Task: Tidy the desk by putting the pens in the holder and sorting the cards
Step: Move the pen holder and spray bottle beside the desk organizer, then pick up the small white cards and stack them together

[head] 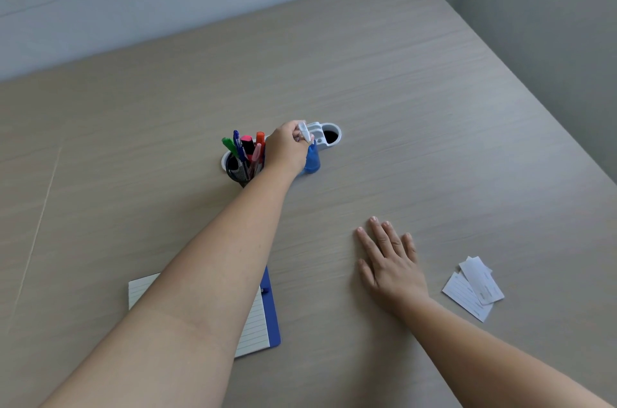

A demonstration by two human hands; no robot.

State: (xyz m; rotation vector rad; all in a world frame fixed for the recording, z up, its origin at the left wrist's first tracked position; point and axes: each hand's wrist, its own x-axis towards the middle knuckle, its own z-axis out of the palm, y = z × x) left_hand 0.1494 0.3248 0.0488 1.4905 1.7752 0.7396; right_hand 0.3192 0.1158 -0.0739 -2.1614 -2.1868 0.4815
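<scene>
While the pale wood-grain desk (417, 100) is mostly bare, a few things stand close together near its middle. A black mesh pen holder (237, 170) sits there, filled with coloured pens (247, 149): green, blue, pink and orange ones lean in it. Just behind it is a white plastic desk organiser (325, 137) with a round dark opening on its right end. A small blue bottle with a white cap (312, 160) stands in front of the organiser, just beside the holder.

Near the front edge, a lined notepad with a blue cover (258, 317) lies flat, and the left forearm passes over it and hides a big part of it. At the right, two white cards (474, 287) lie one overlapping the other, apart from everything else.

The desk meets a grey wall at the back and another wall at the right side. Wide free surface is on the left, on the far right, and between the cards and the holder.

The left hand (287, 150) is stretched far forward, and its fingers pinch the white cap of the blue bottle from above. The right hand (390, 260) lies flat on the desk, palm down, fingers spread a little, holding nothing, a little left of the cards.
</scene>
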